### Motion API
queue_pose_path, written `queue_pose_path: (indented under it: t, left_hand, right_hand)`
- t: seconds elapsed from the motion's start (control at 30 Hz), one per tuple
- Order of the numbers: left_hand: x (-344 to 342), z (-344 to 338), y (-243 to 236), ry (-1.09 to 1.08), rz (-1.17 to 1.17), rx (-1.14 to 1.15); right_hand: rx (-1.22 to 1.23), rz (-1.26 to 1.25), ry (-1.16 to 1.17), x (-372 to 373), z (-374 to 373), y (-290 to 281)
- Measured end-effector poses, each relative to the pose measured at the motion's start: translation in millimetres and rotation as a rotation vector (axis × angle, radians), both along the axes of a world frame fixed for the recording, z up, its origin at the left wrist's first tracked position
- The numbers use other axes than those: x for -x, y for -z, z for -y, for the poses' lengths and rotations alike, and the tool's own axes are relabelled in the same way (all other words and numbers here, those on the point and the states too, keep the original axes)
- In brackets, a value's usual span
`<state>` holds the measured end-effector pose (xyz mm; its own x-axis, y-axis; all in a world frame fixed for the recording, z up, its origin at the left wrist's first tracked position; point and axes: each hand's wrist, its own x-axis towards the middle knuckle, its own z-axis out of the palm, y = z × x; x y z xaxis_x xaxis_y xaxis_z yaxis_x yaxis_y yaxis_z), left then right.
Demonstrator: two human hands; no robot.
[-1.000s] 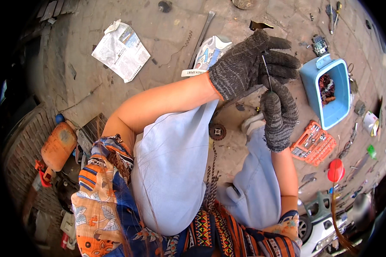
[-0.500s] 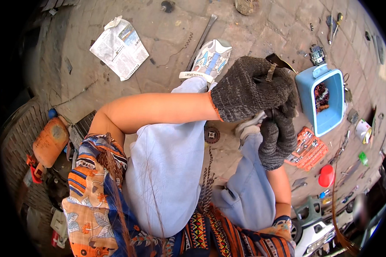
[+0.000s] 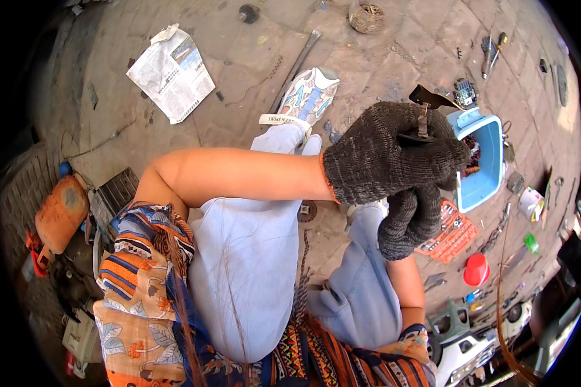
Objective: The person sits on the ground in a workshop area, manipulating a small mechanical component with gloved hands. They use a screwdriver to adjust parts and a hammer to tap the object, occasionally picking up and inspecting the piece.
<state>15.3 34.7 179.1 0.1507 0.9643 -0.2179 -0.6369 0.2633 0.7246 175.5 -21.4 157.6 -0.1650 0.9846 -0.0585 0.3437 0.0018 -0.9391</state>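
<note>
Dark grey knitted gloves cover both my hands. My left hand [image 3: 394, 151] reaches across from the left, its fingers closed round a thin dark metal piece [image 3: 431, 97] with a narrow strip hanging from it. The piece sticks up past the knuckles; its lower part is hidden in the glove. Just below, my right hand [image 3: 410, 222] is closed, its fingertips tucked against the left glove. Whatever it grips is hidden. Right beside the hands stands a light blue plastic tub [image 3: 496, 155] with reddish-brown coiled parts [image 3: 472, 158] inside, partly covered by the left glove.
An orange socket set case [image 3: 455, 235] and a red bowl [image 3: 476, 269] lie to the right. A screwdriver [image 3: 499, 46] is farther off. Newspaper [image 3: 172, 74] lies at the far left, a metal bar [image 3: 297, 68] beside my shoe [image 3: 310, 93]. An orange tank [image 3: 62, 213] stands left.
Both gloved hands have shifted slightly, the left one now overlapping the tub's near edge. The dark metal piece stays in the left hand. The whole view has tilted a little.
</note>
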Motion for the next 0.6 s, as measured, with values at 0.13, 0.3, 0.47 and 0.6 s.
queue_pose_path:
  t: [0.13,0.3,0.47,0.6]
  left_hand:
    - [-3.0,-10.2,20.2,-0.193,-0.072,-0.181]
    - [25.8,-6.5,18.7,-0.049,-0.275,-0.182]
    - [35.1,-11.9,29.7,-0.099,-0.571,-0.487]
    - [51.5,-13.7,29.2,-0.203,-0.017,-0.116]
  right_hand:
    - [0.080,-0.230,0.082,-9.1,0.1,17.0]
    - [-0.012,0.089,0.056,-21.9,-4.6,23.5]
    - [-0.122,0.109,-0.001,-8.6,-14.2,9.7]
    - [-0.342,0.397,-0.140,-16.5,-20.9,18.6]
